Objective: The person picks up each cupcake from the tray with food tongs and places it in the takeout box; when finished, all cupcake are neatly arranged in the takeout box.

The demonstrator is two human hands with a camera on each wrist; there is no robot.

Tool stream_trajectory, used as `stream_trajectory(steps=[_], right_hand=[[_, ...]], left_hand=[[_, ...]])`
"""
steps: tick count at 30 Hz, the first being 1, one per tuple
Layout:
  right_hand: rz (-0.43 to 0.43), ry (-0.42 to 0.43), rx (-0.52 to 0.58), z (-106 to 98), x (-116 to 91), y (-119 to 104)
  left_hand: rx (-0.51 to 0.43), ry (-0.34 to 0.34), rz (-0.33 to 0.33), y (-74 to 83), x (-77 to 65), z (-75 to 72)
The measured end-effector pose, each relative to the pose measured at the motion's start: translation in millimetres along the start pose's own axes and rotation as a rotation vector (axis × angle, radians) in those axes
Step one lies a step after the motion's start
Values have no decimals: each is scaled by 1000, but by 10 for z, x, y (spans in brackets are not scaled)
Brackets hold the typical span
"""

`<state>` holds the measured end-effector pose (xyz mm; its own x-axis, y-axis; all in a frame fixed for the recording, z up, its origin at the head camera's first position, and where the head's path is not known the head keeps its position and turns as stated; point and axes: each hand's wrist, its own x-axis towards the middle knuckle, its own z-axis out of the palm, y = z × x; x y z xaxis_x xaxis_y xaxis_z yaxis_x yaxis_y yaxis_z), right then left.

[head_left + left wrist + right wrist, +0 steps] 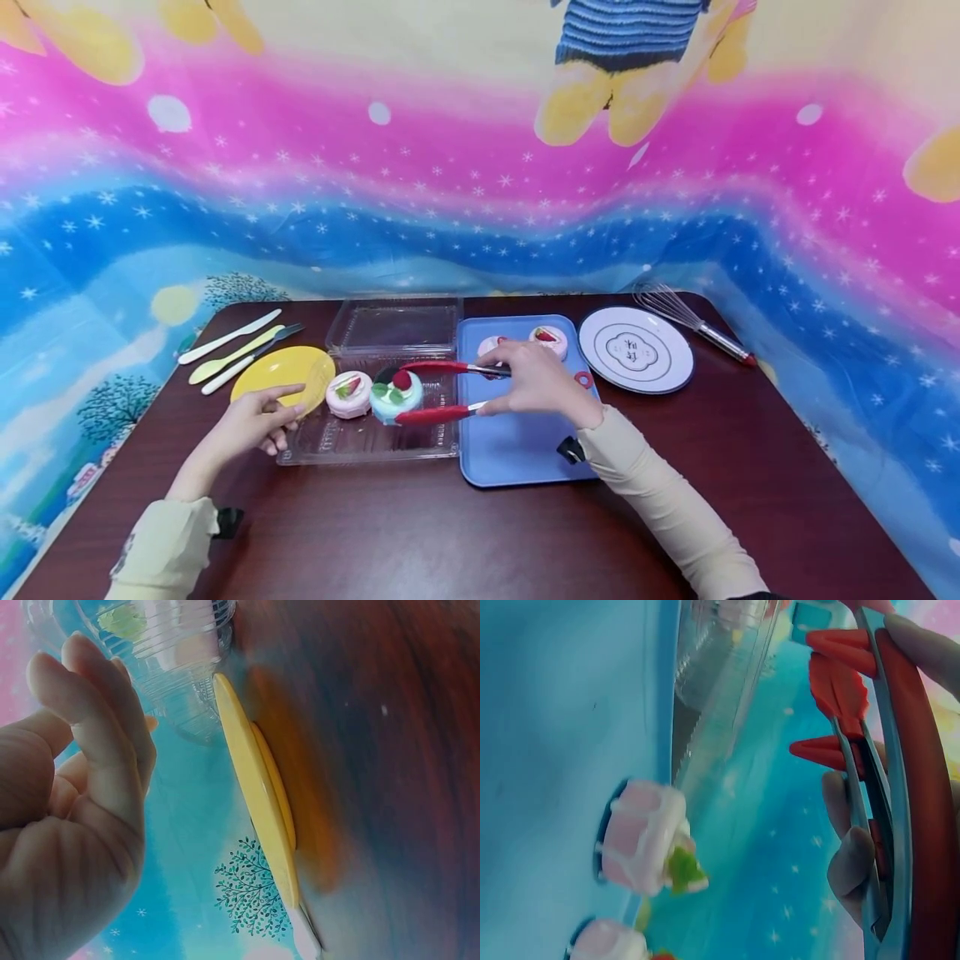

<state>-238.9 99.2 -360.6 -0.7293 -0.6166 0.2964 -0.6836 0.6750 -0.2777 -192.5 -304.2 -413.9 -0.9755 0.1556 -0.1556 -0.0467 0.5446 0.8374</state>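
My right hand [538,379] grips red-tipped metal tongs [438,413] above the blue tray, their arms spread and pointing left. Between the red tips is a light-blue toy cake [387,407] topped with a raspberry and green leaves. It stands over the clear plastic box [360,452], beside a pink cake [349,406] with a strawberry slice. In the right wrist view the fingers [851,862] curl round the tong handles. My left hand [251,421] holds nothing, its fingers loosely bent by the box's left side and the yellow plate [281,367].
Two pink cakes [551,340] sit at the back of the blue tray [517,454]. On the right lie a white plate [667,362] and a whisk [693,321]. A white knife [232,335], a yellow spoon and a fork lie at back left. The box's lid [397,325] is folded back.
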Motion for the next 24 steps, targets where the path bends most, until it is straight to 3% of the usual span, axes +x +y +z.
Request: stream_trajectory(steps=[9, 16, 24], right_hand=[[-87, -122, -39, 119, 260, -209], [-62, -202, -74, 134, 352, -375], [-42, -229, -59, 159, 417, -500]], left_hand=[[-3, 10, 11, -12, -13, 12], [-5, 7, -8, -10, -9, 13], [10, 7, -13, 11, -15, 0]])
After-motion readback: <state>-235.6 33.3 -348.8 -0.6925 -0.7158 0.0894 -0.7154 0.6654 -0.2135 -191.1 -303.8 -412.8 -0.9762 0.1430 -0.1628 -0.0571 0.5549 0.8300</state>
